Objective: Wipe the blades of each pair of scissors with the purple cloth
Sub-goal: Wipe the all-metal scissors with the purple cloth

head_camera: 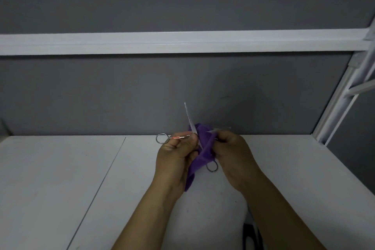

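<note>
A pair of small metal scissors (188, 117) is held spread open above the white table. One blade points up and the other runs right past my fingers. One finger ring (161, 138) sticks out to the left and the other ring (212, 167) hangs below between my hands. My left hand (174, 156) grips the scissors near the pivot. The purple cloth (203, 148) is bunched around the blades and hangs down between my palms. My right hand (231, 154) pinches the cloth against the right blade.
The white table (81, 168) has a seam running diagonally on its left part. A grey wall with a white horizontal rail (182, 42) stands behind it. A white metal frame (345, 91) rises at the right edge. No other scissors are in view.
</note>
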